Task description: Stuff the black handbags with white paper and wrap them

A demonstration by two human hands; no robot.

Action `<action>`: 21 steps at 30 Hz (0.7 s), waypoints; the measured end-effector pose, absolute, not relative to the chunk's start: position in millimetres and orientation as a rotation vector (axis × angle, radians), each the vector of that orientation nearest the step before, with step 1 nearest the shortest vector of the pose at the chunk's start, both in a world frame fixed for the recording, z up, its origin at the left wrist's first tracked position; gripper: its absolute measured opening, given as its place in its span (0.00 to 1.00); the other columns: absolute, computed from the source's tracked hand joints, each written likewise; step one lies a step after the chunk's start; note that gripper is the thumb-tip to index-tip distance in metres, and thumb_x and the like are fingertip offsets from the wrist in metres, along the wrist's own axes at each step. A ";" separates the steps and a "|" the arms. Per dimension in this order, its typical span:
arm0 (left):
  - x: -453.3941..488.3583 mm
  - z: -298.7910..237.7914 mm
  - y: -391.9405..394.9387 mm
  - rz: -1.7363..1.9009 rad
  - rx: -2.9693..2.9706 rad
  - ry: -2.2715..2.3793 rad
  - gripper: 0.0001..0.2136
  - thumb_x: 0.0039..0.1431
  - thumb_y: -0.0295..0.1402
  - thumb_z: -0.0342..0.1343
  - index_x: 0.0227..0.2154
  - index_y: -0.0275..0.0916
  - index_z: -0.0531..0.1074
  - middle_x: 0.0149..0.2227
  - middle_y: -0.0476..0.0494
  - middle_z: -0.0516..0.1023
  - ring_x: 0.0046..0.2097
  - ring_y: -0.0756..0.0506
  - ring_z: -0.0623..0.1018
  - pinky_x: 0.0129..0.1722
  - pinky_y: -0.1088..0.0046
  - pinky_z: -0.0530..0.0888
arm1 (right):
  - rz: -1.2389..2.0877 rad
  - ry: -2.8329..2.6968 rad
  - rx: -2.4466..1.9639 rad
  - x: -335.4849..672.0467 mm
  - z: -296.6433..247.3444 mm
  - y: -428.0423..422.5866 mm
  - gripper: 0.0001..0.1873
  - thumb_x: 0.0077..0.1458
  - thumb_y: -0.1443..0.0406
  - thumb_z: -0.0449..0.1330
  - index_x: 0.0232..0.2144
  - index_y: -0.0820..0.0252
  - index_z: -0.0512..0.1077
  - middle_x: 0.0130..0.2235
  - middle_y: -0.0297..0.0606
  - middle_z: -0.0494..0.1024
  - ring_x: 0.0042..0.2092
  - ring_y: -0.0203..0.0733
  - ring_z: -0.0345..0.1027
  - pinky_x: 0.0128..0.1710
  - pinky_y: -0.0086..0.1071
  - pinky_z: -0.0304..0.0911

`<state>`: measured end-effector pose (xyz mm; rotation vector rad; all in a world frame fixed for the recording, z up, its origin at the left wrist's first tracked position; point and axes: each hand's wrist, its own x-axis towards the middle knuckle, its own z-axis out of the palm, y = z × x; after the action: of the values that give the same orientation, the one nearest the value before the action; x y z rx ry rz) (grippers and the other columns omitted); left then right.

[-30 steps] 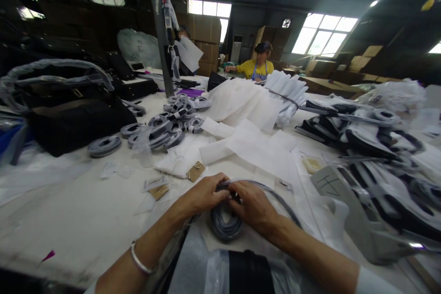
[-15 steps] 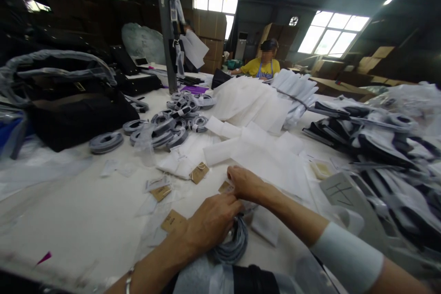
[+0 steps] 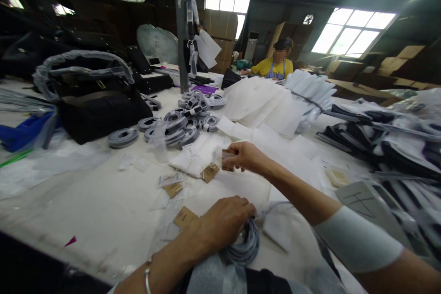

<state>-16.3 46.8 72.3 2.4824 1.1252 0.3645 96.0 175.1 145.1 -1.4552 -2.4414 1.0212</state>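
My left hand (image 3: pixel 223 223) is closed over a coiled grey strap (image 3: pixel 245 247) lying near the table's front edge. My right hand (image 3: pixel 244 156) is raised farther out over the table and pinches a small brown tag in a clear sleeve (image 3: pixel 225 157). More brown tags (image 3: pixel 185 217) lie loose on the white tabletop (image 3: pixel 96 206) by my left hand, and another (image 3: pixel 209 172) sits just left of my right hand. A black item in clear plastic (image 3: pixel 255 280) lies at the bottom edge under my arms.
A pile of rolled grey straps (image 3: pixel 179 126) lies mid-table beside white fabric bags (image 3: pixel 262 105). A black handbag (image 3: pixel 96 101) stands left, black wrapped goods (image 3: pixel 386 142) right. A person in yellow (image 3: pixel 275 64) sits across the table. A grey tool (image 3: pixel 368 197) lies at right.
My right hand left the strap coil, reached forward to the tags and now lifts one. My left hand stayed on the coil. The view has shifted left.
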 end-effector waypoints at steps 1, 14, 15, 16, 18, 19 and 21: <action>-16.4 71.2 47.1 0.363 2.462 1.138 0.14 0.58 0.22 0.50 0.44 0.43 0.68 0.43 0.46 0.76 0.44 0.44 0.76 0.46 0.70 0.73 | 0.970 -2.361 -1.398 90.7 154.3 176.3 0.22 0.52 0.57 0.64 0.47 0.60 0.72 0.39 0.37 0.79 0.30 0.34 0.70 0.26 0.25 0.61; -23.0 59.1 64.1 0.612 2.193 1.327 0.24 0.54 0.20 0.48 0.54 0.41 0.62 0.51 0.41 0.75 0.52 0.43 0.75 0.54 0.66 0.70 | 0.910 -2.787 -1.552 178.5 136.3 61.6 0.08 0.45 0.68 0.65 0.31 0.55 0.78 0.29 0.31 0.80 0.29 0.38 0.70 0.27 0.28 0.54; -23.1 59.6 64.4 0.613 2.194 1.330 0.23 0.54 0.20 0.48 0.54 0.41 0.62 0.51 0.41 0.76 0.52 0.43 0.76 0.54 0.66 0.70 | 0.817 -2.834 -1.553 183.8 127.0 52.6 0.12 0.44 0.69 0.65 0.35 0.54 0.78 0.31 0.32 0.81 0.31 0.41 0.72 0.28 0.29 0.54; -23.2 60.1 64.7 0.616 2.194 1.334 0.23 0.54 0.20 0.48 0.53 0.41 0.63 0.50 0.42 0.76 0.52 0.43 0.76 0.53 0.67 0.70 | 0.724 -2.866 -1.544 188.0 118.8 45.6 0.15 0.45 0.70 0.64 0.38 0.53 0.77 0.34 0.34 0.82 0.34 0.43 0.73 0.30 0.30 0.55; -22.7 61.4 65.5 0.631 2.196 1.345 0.22 0.54 0.20 0.48 0.52 0.42 0.64 0.50 0.42 0.77 0.52 0.43 0.76 0.53 0.68 0.70 | 0.547 -2.912 -1.530 194.2 107.1 39.1 0.14 0.50 0.70 0.60 0.40 0.54 0.75 0.37 0.37 0.82 0.36 0.46 0.75 0.31 0.31 0.55; -22.2 62.0 66.0 0.639 2.197 1.350 0.22 0.54 0.20 0.48 0.52 0.41 0.64 0.49 0.42 0.77 0.52 0.43 0.76 0.53 0.68 0.70 | 0.451 -2.928 -1.551 196.7 103.9 39.8 0.12 0.53 0.70 0.58 0.40 0.55 0.75 0.37 0.39 0.82 0.36 0.47 0.75 0.30 0.32 0.55; -20.2 63.2 67.7 0.656 2.201 1.357 0.22 0.54 0.19 0.48 0.52 0.41 0.64 0.49 0.42 0.77 0.52 0.43 0.76 0.53 0.69 0.70 | 0.252 -2.935 -1.615 201.4 101.6 47.8 0.12 0.56 0.72 0.53 0.39 0.57 0.74 0.38 0.42 0.81 0.37 0.48 0.76 0.29 0.32 0.54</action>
<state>-20.2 67.7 63.2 2.2011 1.3569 0.6556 201.4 47.8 101.6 -1.6146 -2.9348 0.2521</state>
